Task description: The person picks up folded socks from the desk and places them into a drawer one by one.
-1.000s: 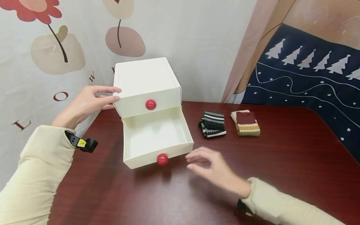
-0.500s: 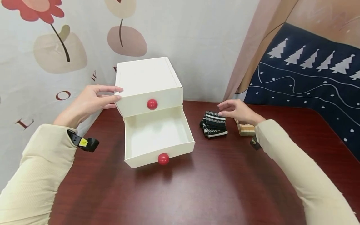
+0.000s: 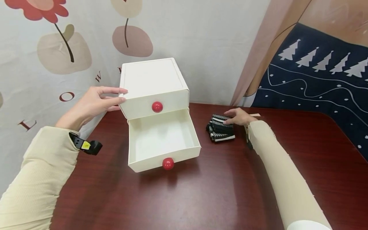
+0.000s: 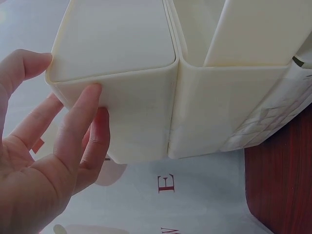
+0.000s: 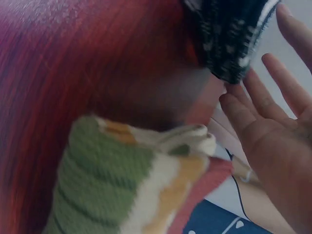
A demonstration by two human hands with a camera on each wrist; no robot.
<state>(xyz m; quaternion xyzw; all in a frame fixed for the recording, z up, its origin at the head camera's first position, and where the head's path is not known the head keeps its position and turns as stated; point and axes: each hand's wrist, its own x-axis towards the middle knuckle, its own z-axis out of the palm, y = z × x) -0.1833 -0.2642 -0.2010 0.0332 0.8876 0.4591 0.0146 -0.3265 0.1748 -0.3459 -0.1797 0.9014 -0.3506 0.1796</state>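
Left hand: gripping one corner of the white drawer box.
Drawers: two, right of that hand; upper closed, lower pulled out.
Red knobs: two, round.
Right hand: fingers extended, uncurled, at a bundle's edge.
Folded bundles: two; black-and-white striped bundle just left of it, green-cream-orange-red bundle just right.

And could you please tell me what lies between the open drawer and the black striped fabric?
Only bare tabletop lies between the open drawer and the striped fabric, as the head view shows.
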